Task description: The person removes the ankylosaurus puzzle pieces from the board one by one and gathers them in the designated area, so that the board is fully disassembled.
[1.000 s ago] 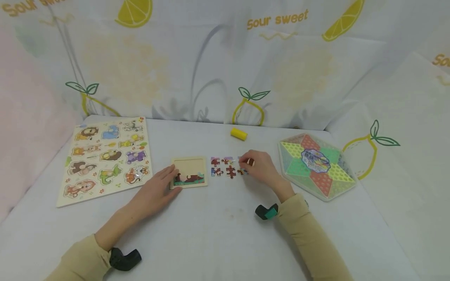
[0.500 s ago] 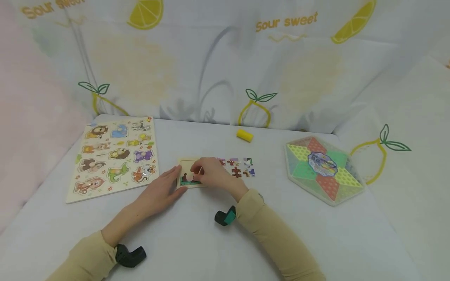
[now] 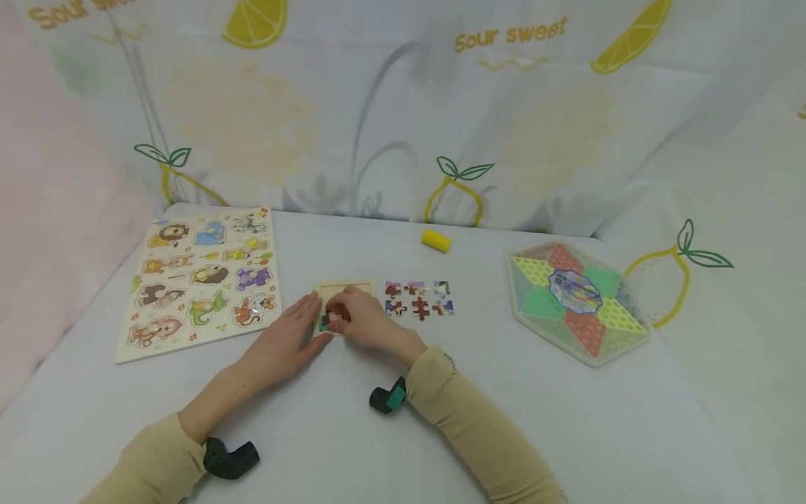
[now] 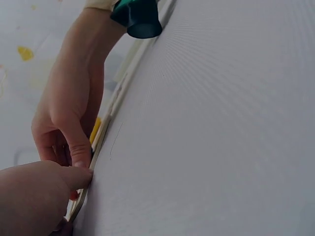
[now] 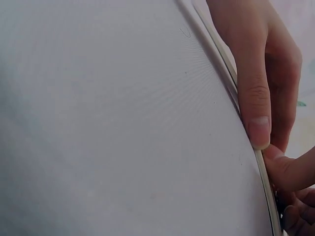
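Note:
A small wooden puzzle frame lies flat on the white table, with brown and green picture pieces in its lower part. My left hand rests against its left side, fingers extended and thumb along the near edge; in the right wrist view the left thumb presses that edge. Over the inside of the frame, my right hand pinches a jigsaw piece mostly covered by its fingers. Just right of the frame, several loose jigsaw pieces lie in two rows. Both hands meet closely at the frame in the left wrist view.
A large animal peg puzzle board lies to the left. On the right is a hexagonal Chinese checkers box. A yellow cylinder lies behind the loose pieces, before a lemon-print cloth backdrop.
My right hand has moved left from the loose pieces to the frame, then slightly farther left inside it. My left hand stays at the frame's side. The head view has shifted a little.

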### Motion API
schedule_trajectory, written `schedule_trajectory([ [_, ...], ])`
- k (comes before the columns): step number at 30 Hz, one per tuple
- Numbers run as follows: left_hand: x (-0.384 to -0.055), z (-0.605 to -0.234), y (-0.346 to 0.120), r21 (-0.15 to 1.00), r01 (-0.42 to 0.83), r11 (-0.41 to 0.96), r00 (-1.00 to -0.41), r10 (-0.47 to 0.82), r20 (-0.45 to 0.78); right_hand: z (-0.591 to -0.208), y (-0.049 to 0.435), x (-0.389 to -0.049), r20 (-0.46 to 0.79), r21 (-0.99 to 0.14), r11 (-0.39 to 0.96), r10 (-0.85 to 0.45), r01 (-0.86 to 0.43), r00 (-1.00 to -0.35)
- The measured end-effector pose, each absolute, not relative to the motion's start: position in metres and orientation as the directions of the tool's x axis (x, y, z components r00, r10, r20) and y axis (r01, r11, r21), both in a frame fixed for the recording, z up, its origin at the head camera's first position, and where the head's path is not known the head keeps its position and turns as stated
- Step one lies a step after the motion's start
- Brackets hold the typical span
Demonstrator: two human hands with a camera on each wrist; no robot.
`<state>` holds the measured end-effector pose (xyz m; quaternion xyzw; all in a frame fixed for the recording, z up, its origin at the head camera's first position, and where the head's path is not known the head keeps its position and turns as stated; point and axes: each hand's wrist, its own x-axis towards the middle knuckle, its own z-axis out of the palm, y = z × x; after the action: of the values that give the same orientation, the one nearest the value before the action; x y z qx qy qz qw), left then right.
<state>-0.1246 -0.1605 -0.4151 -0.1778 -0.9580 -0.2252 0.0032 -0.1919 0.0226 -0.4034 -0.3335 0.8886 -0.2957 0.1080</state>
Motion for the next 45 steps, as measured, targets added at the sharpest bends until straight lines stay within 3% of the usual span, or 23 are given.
schedule_trajectory([
  [20, -0.1246, -0.4165, -0.1619, 0.405, 0.363, 0.839, -0.929, 0.356, 0.095, -0.4027, 0.0233, -0.1900, -0.008, -0.621, 0.604, -0.642, -0.500, -0.766],
  [31, -0.1243, -0.4164, -0.1607, 0.410, 0.353, 0.841, -0.934, 0.345, 0.097, -0.4074, 0.0267, -0.1931, 0.015, -0.649, 0.557, -0.672, -0.519, -0.740],
  [45, -0.1232, -0.4178, -0.1613, 0.409, 0.359, 0.839, -0.932, 0.347, 0.106, -0.4077, 0.0273, -0.1942, 0.053, -0.708, 0.506, -0.657, -0.493, -0.752],
])
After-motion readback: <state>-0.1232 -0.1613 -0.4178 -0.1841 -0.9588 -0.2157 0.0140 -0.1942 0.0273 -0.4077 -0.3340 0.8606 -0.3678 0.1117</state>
